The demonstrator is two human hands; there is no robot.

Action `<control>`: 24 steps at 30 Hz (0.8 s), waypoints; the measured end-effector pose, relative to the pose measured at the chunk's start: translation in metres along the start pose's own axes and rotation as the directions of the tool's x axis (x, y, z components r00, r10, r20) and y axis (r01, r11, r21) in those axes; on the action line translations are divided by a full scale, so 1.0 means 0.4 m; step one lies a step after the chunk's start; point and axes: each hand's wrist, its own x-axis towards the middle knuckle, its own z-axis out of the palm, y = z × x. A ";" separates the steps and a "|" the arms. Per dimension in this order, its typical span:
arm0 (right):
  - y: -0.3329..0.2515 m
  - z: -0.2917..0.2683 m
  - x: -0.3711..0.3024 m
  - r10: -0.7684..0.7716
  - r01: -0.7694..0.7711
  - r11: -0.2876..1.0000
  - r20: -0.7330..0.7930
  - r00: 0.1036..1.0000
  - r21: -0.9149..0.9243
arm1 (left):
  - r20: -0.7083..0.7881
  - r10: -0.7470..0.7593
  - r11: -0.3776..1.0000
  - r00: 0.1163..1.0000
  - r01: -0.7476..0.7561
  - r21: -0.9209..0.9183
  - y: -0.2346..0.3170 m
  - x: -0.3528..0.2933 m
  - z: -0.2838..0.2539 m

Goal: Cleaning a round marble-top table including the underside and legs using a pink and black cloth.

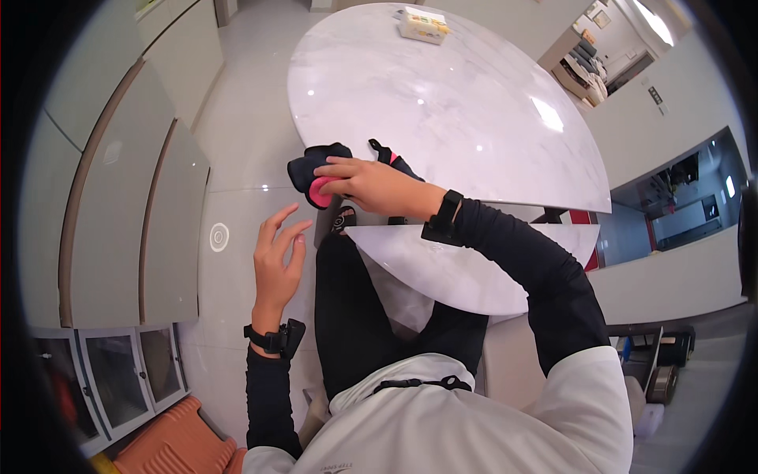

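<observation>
My right hand (377,186) reaches across to the left edge of the marble-patterned table and grips a black padded item with a pink patch (319,162). Its fingers lie over the pink part, and the item's exact kind is unclear. A black piece with a strap and a bit of pink (387,156) lies on the table just beyond this hand, partly hidden by it. Below and left of the padded item, my left hand (278,257) hovers over the floor, holding nothing, its fingers apart and slightly bent. Black wrist-worn devices sit on both wrists.
The table (379,71) has a gap between its main top and a nearer curved leaf (450,265). At its far end stands a tissue pack (424,25). Tall cabinets (118,197) line the left side. An orange ribbed object (170,442) is at lower left.
</observation>
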 end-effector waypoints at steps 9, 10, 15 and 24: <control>-0.034 -0.062 -0.291 0.145 -0.144 0.989 -0.079 0.986 0.007 | 0.038 0.111 0.994 0.993 -0.111 -0.015 0.100 0.014 0.055; -0.021 -0.079 -0.338 0.211 -0.206 0.977 -0.082 0.974 0.060 | 0.044 0.112 0.994 0.993 -0.111 -0.012 0.107 0.015 0.058; 0.127 -0.150 -0.645 0.594 -0.579 0.801 -0.333 0.733 0.152 | 0.099 0.115 0.993 0.988 -0.114 -0.011 0.134 0.028 0.083; 0.323 -0.182 -1.034 0.798 -0.841 0.515 -0.453 0.399 0.165 | 0.163 0.217 0.976 0.962 -0.213 -0.043 0.172 0.078 0.142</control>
